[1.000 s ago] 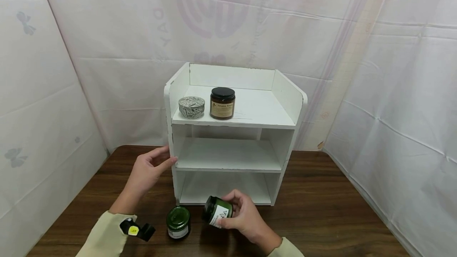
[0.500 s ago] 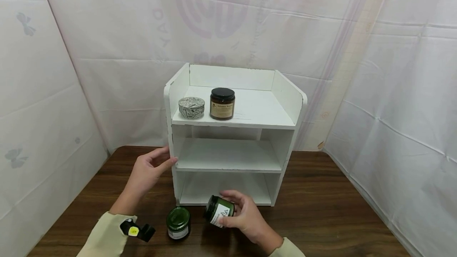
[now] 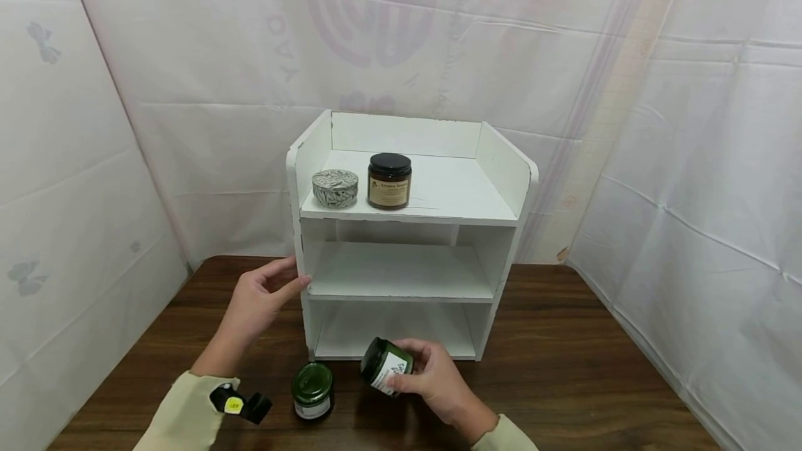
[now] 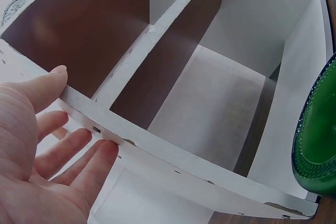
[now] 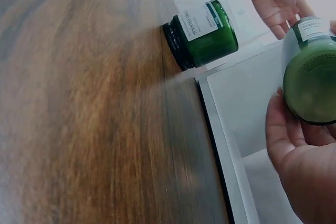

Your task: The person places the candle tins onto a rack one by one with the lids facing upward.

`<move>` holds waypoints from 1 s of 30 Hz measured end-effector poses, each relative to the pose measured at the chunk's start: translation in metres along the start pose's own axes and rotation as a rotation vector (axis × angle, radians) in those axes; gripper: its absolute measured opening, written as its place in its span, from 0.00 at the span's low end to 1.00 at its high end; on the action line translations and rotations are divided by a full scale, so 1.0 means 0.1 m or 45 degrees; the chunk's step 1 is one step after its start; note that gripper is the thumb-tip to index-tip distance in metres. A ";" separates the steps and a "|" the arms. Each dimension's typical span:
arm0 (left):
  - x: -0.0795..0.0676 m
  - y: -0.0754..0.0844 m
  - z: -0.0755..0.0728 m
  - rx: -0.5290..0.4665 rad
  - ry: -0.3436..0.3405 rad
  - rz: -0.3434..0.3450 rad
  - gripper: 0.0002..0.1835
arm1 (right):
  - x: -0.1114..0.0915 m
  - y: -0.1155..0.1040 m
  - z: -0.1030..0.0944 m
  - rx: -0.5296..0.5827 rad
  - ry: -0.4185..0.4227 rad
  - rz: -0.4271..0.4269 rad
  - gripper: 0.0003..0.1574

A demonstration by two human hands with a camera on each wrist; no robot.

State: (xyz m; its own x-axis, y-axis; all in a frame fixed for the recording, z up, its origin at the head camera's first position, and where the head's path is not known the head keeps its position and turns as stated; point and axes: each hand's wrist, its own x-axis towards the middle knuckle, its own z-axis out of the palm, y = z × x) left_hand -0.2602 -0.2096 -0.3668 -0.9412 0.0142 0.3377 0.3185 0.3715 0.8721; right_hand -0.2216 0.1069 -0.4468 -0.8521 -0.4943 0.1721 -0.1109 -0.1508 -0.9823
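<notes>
My right hand (image 3: pixel 436 381) holds a green glass candle jar (image 5: pixel 315 85) with a black lid and a white label reading SCENTED. The jar is tilted in front of the bottom shelf, its lid to the left in the head view. My left hand (image 3: pixel 258 301) rests at the left side panel of the white shelf unit (image 3: pixel 401 220), thumb on the front edge and loosely bent fingers along the outer face. Between my hands, a second green candle jar (image 3: pixel 312 390) stands upside down on the wooden table, lid at the bottom.
On the unit's top shelf are a round patterned tin (image 3: pixel 335 189) at the left and a brown jar (image 3: pixel 389 183) with a black lid beside it. White sheets (image 3: pixel 213 110) hang behind and on both sides of the wooden table (image 3: pixel 564 367).
The green candle jar in my right hand has risen slightly, moved a little right and turned, showing more of its lid. My left hand stays in place.
</notes>
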 end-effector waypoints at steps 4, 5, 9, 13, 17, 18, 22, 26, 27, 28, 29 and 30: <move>0.00 0.01 -0.01 0.006 -0.002 -0.008 0.30 | 0.01 -0.01 -0.01 0.042 -0.002 -0.021 0.38; 0.00 0.00 -0.01 0.010 -0.003 -0.009 0.31 | 0.01 -0.01 -0.01 0.055 -0.002 -0.020 0.38; 0.01 -0.02 -0.01 0.012 -0.006 -0.005 0.31 | 0.02 -0.01 -0.01 0.088 -0.009 -0.017 0.40; 0.02 -0.02 -0.01 -0.007 -0.009 0.005 0.30 | 0.02 -0.01 -0.01 0.095 -0.012 -0.014 0.41; 0.03 -0.03 -0.01 -0.009 -0.011 0.011 0.30 | 0.02 -0.02 0.00 0.110 -0.012 -0.002 0.41; 0.03 -0.03 -0.01 -0.007 -0.011 0.011 0.30 | 0.02 -0.01 0.00 0.116 -0.013 -0.003 0.41; 0.03 -0.02 -0.01 -0.002 -0.012 0.011 0.31 | 0.03 0.00 0.00 0.136 -0.011 -0.029 0.40; 0.02 -0.02 -0.01 0.000 -0.009 0.008 0.31 | 0.04 0.02 0.00 0.155 -0.015 -0.059 0.40; 0.02 -0.02 -0.01 0.002 -0.008 0.008 0.31 | 0.04 0.03 -0.01 0.153 -0.015 -0.061 0.39; 0.02 -0.02 -0.01 0.004 -0.008 0.008 0.31 | 0.04 0.03 -0.01 0.151 -0.013 -0.062 0.39; 0.02 -0.02 -0.01 0.003 -0.009 0.008 0.31 | 0.04 0.04 -0.02 0.146 -0.007 -0.061 0.38; 0.02 -0.02 -0.01 0.004 -0.010 0.008 0.31 | 0.03 0.04 -0.02 0.138 -0.002 -0.059 0.38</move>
State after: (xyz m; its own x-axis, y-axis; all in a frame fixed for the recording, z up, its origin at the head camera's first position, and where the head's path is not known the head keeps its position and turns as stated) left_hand -0.2629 -0.2111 -0.3678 -0.9401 0.0233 0.3402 0.3237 0.3746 0.8688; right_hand -0.2260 0.1066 -0.4503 -0.8467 -0.4857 0.2174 -0.0944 -0.2651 -0.9596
